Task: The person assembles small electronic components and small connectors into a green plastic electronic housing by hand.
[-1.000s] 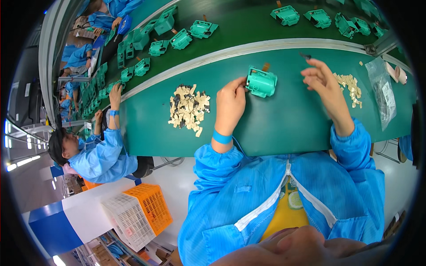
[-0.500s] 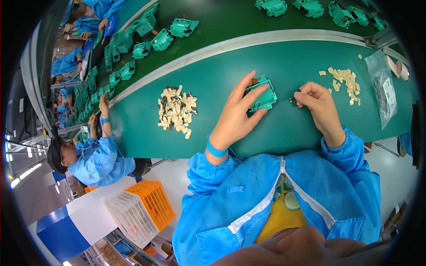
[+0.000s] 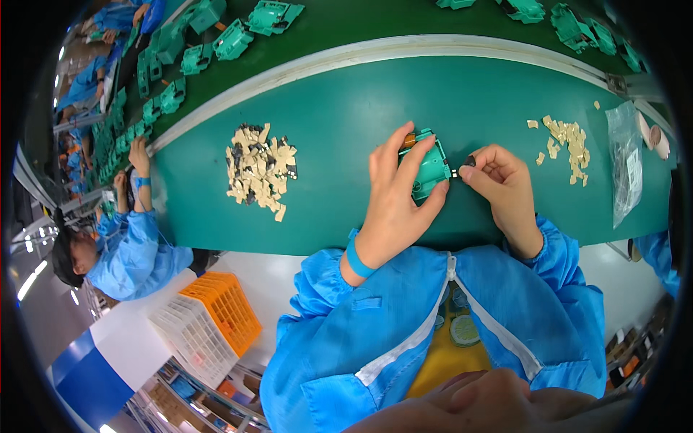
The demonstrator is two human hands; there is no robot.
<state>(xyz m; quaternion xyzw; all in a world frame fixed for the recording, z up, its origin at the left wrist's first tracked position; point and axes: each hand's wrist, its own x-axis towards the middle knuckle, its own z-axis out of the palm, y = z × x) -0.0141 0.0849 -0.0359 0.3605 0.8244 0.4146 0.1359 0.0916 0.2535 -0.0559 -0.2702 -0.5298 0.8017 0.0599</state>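
Note:
A green plastic housing [image 3: 432, 167] with an orange-brown part at its far left corner lies on the green worktable [image 3: 346, 144] in front of me. My left hand [image 3: 397, 206] grips it, its fingers over the left side and the thumb at the near edge. Just right of the housing, my right hand [image 3: 505, 184] pinches a small black piece [image 3: 470, 161] between thumb and fingertips. A tiny pale tip shows beside the housing's right edge; whether it touches the housing I cannot tell.
To the left lies a pile of cream and black pieces [image 3: 260, 169]; cream scraps [image 3: 570, 144] lie at right beside a clear plastic bag [image 3: 626, 166]. Beyond a pale rail [image 3: 375, 47], more green housings [image 3: 271, 17] stand on a belt. A co-worker [image 3: 137, 252] sits at left.
My right hand has brought the black piece leftward, up to the housing's right edge. My left hand has closed in more on the housing. The whole view has shifted slightly.

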